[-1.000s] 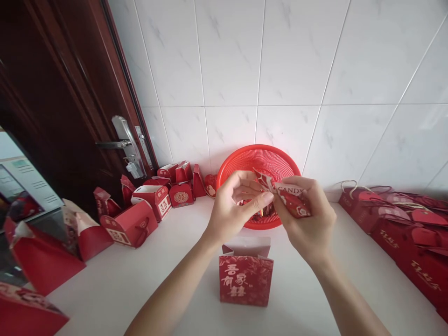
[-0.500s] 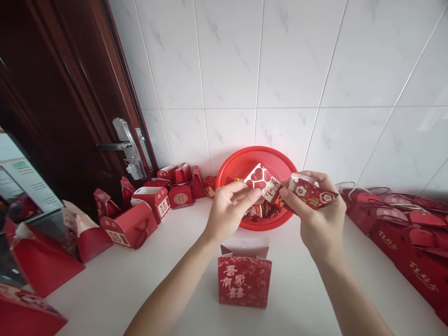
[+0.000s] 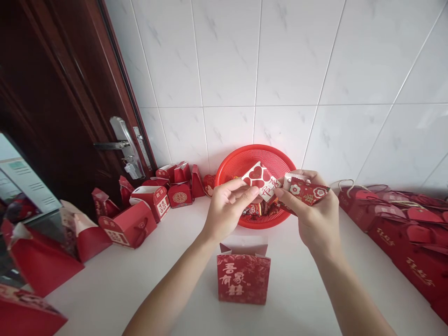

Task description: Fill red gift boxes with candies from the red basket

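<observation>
My left hand [image 3: 229, 203] pinches a white candy packet [image 3: 261, 179] printed with red hearts and lettering. My right hand [image 3: 311, 210] is closed on red flowered candy packets [image 3: 308, 190], one with a white crimped end; how many is hidden by the fingers. The thumb of that hand is at the right corner of the white packet. Both hands are held up over the front of a red plastic basket [image 3: 224, 165] with wrapped candies [image 3: 255, 210] in it. Nearer to me a red gift box [image 3: 244, 280] with white characters stands upright, its top flaps raised.
Several red gift boxes [image 3: 128, 223] line the left side of the white table [image 3: 196, 308]. Red gift bags [image 3: 392, 233] with cord handles stand in a row along the right. Behind are a white tiled wall [image 3: 227, 56] and a dark wooden door [image 3: 63, 70].
The flowered packets in my right hand have shifted slightly left, closer to the white packet, and turned a little. My left hand keeps its hold. The whole view has moved slightly.
</observation>
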A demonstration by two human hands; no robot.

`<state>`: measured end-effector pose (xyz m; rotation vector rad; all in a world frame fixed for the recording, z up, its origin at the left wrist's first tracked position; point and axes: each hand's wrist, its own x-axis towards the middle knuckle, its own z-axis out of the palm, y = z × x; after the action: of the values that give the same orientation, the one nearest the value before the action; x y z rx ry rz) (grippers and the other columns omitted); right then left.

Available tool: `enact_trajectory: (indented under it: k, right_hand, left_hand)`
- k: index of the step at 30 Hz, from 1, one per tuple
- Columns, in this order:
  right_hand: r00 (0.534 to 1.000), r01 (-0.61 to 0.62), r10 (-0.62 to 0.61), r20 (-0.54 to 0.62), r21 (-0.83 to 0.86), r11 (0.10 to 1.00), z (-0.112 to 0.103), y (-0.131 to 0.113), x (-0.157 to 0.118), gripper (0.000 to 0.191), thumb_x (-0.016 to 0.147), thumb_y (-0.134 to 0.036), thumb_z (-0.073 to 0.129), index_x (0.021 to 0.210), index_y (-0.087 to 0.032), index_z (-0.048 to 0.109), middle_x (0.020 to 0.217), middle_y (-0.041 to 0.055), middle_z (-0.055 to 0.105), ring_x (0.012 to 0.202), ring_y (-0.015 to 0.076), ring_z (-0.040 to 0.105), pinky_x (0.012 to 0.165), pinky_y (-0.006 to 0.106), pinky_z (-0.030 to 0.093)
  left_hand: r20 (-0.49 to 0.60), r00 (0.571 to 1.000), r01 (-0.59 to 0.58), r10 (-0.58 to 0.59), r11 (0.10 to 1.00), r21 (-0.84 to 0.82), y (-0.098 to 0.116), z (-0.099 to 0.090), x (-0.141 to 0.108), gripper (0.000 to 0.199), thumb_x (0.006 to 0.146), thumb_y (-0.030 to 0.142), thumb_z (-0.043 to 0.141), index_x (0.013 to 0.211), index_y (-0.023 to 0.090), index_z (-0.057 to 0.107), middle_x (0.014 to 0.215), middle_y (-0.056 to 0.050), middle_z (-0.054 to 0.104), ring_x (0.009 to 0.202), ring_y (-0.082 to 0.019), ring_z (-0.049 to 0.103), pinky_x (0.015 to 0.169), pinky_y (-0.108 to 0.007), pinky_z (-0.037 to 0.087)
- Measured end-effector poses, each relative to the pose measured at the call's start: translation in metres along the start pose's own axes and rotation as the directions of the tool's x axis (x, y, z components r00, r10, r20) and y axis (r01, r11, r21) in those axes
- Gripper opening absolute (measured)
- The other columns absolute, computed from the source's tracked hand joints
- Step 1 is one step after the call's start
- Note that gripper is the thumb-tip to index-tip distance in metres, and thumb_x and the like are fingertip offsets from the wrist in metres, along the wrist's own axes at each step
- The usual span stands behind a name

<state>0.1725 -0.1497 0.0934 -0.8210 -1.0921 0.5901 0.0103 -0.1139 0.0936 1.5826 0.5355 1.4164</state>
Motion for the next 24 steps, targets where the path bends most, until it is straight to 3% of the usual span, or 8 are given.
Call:
enact_trajectory:
  k: [9,24]
  right_hand:
    - [0.994,-0.098,0.096,0.051,0.056,0.994,-0.0024,-0.0001,0.0013,0.036,0.069,-0.032,0.09,0.096,-0.025,0.067,0.083,0.0,0.072,0.073,0.0191,0.069,0.069,0.032,0.059]
    - [0.986,-0.132,0.118,0.116,0.129,0.983,-0.0042,0.0018,0.0045,0.038,0.066,-0.028,0.09,0.095,-0.024,0.066,0.081,-0.0004,0.07,0.069,0.0177,0.067,0.067,0.032,0.058]
  left_hand:
    - [-0.005,1.0,0.008,-0.008,0.999,0.038,-0.0019,-0.0014,0.0005,0.022,0.086,0.038,0.075,0.08,0.018,0.072,0.08,-0.003,0.074,0.082,-0.02,0.075,0.083,-0.036,0.064]
    - [-0.01,1.0,0.0,0.0,1.0,0.027,-0.006,-0.0029,0.0018,0.022,0.087,0.037,0.075,0.08,0.016,0.073,0.078,-0.002,0.073,0.078,-0.018,0.074,0.078,-0.033,0.064]
